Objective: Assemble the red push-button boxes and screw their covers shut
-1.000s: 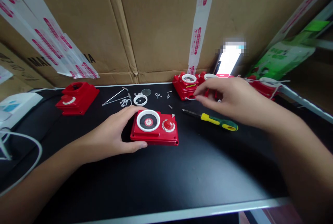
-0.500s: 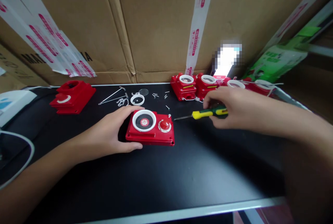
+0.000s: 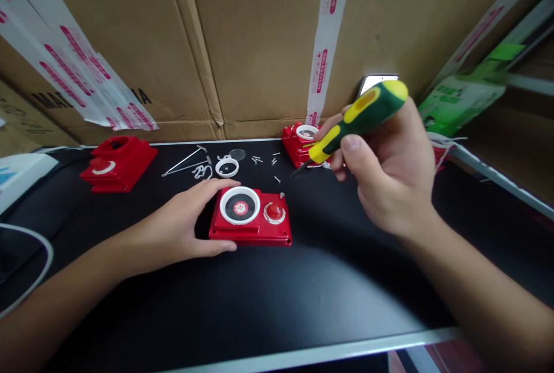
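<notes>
Head view: on a smooth black table [image 3: 303, 304], the left hand [image 3: 182, 228] clasps a glossy red plastic box [image 3: 251, 217] with a white ring. Beyond, the right hand [image 3: 389, 176] is closed round a rubbery green-yellow screwdriver [image 3: 359, 116], raised. Its thin tip could slip, scattering the tiny loose screws [image 3: 264, 160] behind.

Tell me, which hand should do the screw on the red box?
Probably the right hand: it already holds the screwdriver, lifted with its tip pointing down toward the red box. The left hand is busy steadying that box on the table.
</notes>
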Demonstrator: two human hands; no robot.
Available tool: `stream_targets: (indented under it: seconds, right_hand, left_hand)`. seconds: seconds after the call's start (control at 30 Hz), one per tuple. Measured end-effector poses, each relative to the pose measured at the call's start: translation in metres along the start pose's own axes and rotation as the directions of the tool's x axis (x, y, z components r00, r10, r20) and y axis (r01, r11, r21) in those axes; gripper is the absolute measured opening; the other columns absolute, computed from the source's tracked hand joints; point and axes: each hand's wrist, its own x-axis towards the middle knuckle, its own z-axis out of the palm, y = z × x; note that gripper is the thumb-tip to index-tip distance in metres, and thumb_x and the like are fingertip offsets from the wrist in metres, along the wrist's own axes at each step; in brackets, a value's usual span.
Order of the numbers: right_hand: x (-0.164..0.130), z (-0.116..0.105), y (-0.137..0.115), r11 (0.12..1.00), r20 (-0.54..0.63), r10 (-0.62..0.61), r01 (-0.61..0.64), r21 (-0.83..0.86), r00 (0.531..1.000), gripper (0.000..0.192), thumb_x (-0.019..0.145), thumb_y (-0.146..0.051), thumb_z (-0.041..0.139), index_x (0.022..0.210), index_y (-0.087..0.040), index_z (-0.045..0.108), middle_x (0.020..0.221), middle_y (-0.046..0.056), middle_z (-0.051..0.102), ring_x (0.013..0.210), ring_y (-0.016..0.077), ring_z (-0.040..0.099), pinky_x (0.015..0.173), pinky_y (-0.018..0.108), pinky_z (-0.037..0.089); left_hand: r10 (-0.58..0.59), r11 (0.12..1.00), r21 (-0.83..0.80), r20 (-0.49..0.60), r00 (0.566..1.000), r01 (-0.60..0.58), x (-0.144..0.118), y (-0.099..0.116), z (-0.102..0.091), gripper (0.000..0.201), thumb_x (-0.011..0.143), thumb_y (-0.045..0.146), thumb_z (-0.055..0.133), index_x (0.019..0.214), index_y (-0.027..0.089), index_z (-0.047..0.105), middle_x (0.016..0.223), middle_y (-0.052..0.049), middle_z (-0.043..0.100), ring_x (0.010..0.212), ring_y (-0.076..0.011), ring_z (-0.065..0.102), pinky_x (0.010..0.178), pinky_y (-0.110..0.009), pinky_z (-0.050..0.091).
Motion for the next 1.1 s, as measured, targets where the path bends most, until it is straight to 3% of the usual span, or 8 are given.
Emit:
stream_targets:
  seconds: [0.1, 0.27, 0.5, 0.7, 0.9, 1.1]
  right_hand:
    - [-0.003, -0.001, -0.001, 1.0, 0.06, 0.0, -0.002, 0.031, 0.998, 0.013, 0.106, -0.03, 0.068, 0.113, -0.033, 0.057, 0.123, 0.006, 0.079, 0.097, 0.0247, 0.077, 0.078, 0.043, 0.067]
    - [-0.004, -0.005, 0.0, 0.992, 0.128, -0.042, 0.027, 0.12, 0.991, 0.013, 0.107, -0.021, 0.069, 0.114, -0.031, 0.064, 0.117, 0.004, 0.08, 0.084, 0.0197, 0.072, 0.078, 0.04, 0.066]
    - [-0.002, -0.001, 0.009, 0.966, 0.189, -0.102, 0.052, 0.254, 0.977, 0.017, 0.104, -0.034, 0.08, 0.114, -0.028, 0.068, 0.111, 0.004, 0.081, 0.067, 0.015, 0.06, 0.078, 0.039, 0.069]
    - [-0.002, 0.0, 0.009, 0.965, 0.179, -0.075, 0.026, 0.262, 0.981, 0.015, 0.106, -0.028, 0.077, 0.117, -0.026, 0.066, 0.114, 0.006, 0.081, 0.069, 0.0148, 0.062, 0.08, 0.037, 0.07]
    - [-0.004, -0.002, 0.014, 0.982, 0.173, -0.01, -0.023, 0.186, 0.985, 0.021, 0.105, -0.041, 0.079, 0.118, -0.03, 0.067, 0.119, 0.006, 0.081, 0.069, 0.0151, 0.064, 0.073, 0.036, 0.068]
    - [-0.001, -0.003, 0.012, 0.978, 0.193, 0.008, -0.048, 0.201, 0.981, 0.026, 0.102, -0.046, 0.083, 0.114, -0.029, 0.067, 0.117, 0.007, 0.082, 0.073, 0.0168, 0.069, 0.068, 0.036, 0.064]
  left_hand:
    - [0.011, 1.0, 0.005, -0.004, 1.0, -0.011, 0.0, 0.0, 0.0, 0.091, 0.083, 0.067, 0.092, 0.158, 0.034, 0.052, 0.16, -0.011, 0.065, 0.143, -0.0415, 0.066, 0.123, -0.061, 0.055]
    - [0.044, 0.999, 0.008, 0.02, 0.999, -0.044, 0.002, 0.004, -0.003, 0.082, 0.086, 0.066, 0.09, 0.153, 0.033, 0.056, 0.153, -0.01, 0.069, 0.138, -0.0391, 0.069, 0.117, -0.056, 0.059]
    - [0.075, 0.997, 0.006, 0.037, 0.997, -0.075, 0.001, 0.005, -0.003, 0.077, 0.088, 0.064, 0.09, 0.15, 0.031, 0.058, 0.15, -0.009, 0.069, 0.136, -0.0366, 0.069, 0.114, -0.05, 0.06]
    - [0.062, 0.998, -0.012, 0.042, 0.997, -0.062, 0.0, 0.006, -0.004, 0.082, 0.087, 0.066, 0.09, 0.152, 0.032, 0.056, 0.151, -0.009, 0.068, 0.137, -0.0372, 0.068, 0.115, -0.05, 0.059]
    - [0.061, 0.998, -0.035, 0.077, 0.995, -0.058, -0.001, 0.006, -0.008, 0.067, 0.096, 0.064, 0.083, 0.151, 0.034, 0.057, 0.155, -0.007, 0.066, 0.139, -0.0347, 0.066, 0.112, -0.046, 0.06]
    - [0.05, 0.998, -0.032, 0.075, 0.996, -0.048, 0.0, 0.007, -0.008, 0.065, 0.096, 0.066, 0.082, 0.147, 0.032, 0.061, 0.151, -0.008, 0.067, 0.135, -0.0352, 0.068, 0.109, -0.046, 0.061]
